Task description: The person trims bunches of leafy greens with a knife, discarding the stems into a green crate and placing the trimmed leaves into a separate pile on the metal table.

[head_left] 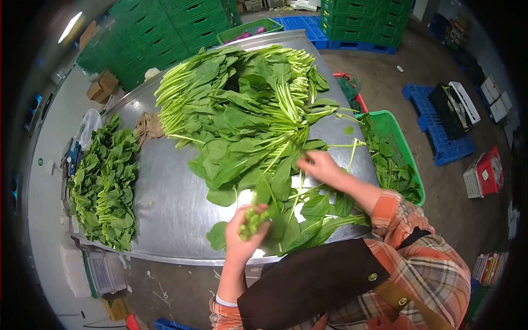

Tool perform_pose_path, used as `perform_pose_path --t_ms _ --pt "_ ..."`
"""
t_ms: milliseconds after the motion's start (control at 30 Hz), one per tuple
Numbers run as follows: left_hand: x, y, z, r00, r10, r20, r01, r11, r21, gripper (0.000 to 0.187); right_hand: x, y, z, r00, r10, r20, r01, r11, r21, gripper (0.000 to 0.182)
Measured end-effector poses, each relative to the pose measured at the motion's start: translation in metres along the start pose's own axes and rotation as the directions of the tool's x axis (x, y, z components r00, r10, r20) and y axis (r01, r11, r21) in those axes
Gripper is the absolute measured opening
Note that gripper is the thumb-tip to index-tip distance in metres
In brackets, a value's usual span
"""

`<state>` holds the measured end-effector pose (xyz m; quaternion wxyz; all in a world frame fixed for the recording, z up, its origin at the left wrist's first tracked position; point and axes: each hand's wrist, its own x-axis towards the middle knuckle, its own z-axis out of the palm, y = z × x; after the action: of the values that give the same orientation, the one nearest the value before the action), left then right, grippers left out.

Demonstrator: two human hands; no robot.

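My left hand is wrapped round a bunch of leafy greens, with the pale stem ends showing above the fist. At the edge of a big pile of leafy greens, my right hand has its fingers curled together at the stems, slightly blurred. It appears to pinch a stem there, though the fingertips are partly hidden. Loose leaves and stems lie on the metal table between my hands and my apron. On the left, a stacked heap of greens rests on a scale.
A green crate with discarded leaves stands against the table's right side. A brown cloth lies near the pile's left edge. Green crates are stacked behind the table. Blue pallets lie on the floor at right.
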<state>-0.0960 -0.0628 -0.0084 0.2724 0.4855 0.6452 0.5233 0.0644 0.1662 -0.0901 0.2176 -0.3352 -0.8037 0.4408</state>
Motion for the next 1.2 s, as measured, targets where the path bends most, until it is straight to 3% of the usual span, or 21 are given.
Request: perform_pose_path --t_ms 33,67,100,133,200,233,333,500,767,867,933,967,1033,1100,1133,1200 --pt "-0.003 0.003 0.003 0.991 -0.127 0.047 0.133 0.975 -0.177 0.047 0.024 0.022 0.005 0.976 -0.167 -0.141 0.152 0.982 -0.112 0.025" --pt "-0.007 0.004 0.006 0.964 -0.238 0.116 0.263 0.904 -0.337 0.052 0.041 0.029 0.006 0.963 -0.202 -0.177 0.166 0.965 -0.201 0.022" --pt "-0.010 0.002 0.010 0.967 -0.236 0.091 0.253 0.918 -0.306 0.062 0.057 0.032 0.007 0.947 -0.241 -0.211 0.176 0.941 -0.288 0.020" --pt "-0.010 0.003 0.011 0.966 -0.235 0.107 0.257 0.914 -0.314 0.058 0.069 0.033 0.010 0.928 -0.284 -0.243 0.181 0.910 -0.373 0.018" --pt "-0.012 -0.008 0.004 0.922 -0.285 0.263 0.343 0.916 -0.210 0.057 0.085 0.035 0.017 0.954 -0.233 -0.187 0.125 0.879 -0.460 0.015" --pt "-0.014 -0.012 0.002 0.929 -0.264 0.260 0.327 0.914 -0.240 0.050 0.090 0.035 0.018 0.966 -0.204 -0.156 0.099 0.858 -0.504 0.014" --pt "-0.013 -0.006 0.005 0.955 -0.234 0.183 0.297 0.782 -0.548 0.044 0.094 0.035 0.019 0.989 -0.139 -0.058 0.082 0.820 -0.567 0.015" --pt "-0.010 -0.013 0.000 0.919 -0.341 0.198 0.395 0.788 -0.472 0.033 0.076 0.022 0.005 0.968 -0.224 0.113 0.250 0.824 -0.508 0.016" --pt "-0.016 -0.006 -0.002 0.893 -0.191 0.407 0.352 0.860 -0.370 0.029 0.034 -0.005 0.015 0.920 -0.203 0.336 0.356 0.792 -0.495 0.020" --pt "-0.024 -0.006 -0.009 0.881 -0.205 0.427 0.389 0.827 -0.405 0.029 0.006 -0.007 0.010 0.795 -0.161 0.584 0.457 0.793 -0.403 0.018" --pt "-0.027 -0.009 -0.012 0.872 -0.186 0.453 0.396 0.812 -0.429 0.028 -0.013 -0.007 0.006 0.682 -0.160 0.714 0.444 0.867 -0.229 0.022" --pt "-0.028 -0.010 -0.013 0.870 -0.171 0.462 0.393 0.806 -0.442 0.028 -0.014 -0.009 -0.003 0.599 -0.132 0.790 0.352 0.929 -0.113 0.028" --pt "-0.030 -0.016 -0.013 0.871 -0.152 0.468 0.390 0.793 -0.468 0.029 -0.001 -0.022 -0.015 0.827 -0.026 0.562 0.081 0.994 -0.072 0.032" --pt "-0.031 -0.013 -0.012 0.867 -0.265 0.423 0.451 0.779 -0.436 0.028 0.025 -0.025 -0.022 0.961 0.140 0.241 -0.150 0.988 0.025 0.037" --pt "-0.032 -0.010 -0.011 0.860 -0.320 0.398 0.480 0.770 -0.420 0.028 0.041 -0.023 -0.021 0.971 0.234 0.045 -0.238 0.967 0.088 0.041" --pt "-0.025 -0.001 -0.009 0.845 -0.358 0.396 0.511 0.760 -0.402 0.028 0.067 -0.015 -0.011 0.978 0.210 -0.004 -0.210 0.974 -0.088 0.044"
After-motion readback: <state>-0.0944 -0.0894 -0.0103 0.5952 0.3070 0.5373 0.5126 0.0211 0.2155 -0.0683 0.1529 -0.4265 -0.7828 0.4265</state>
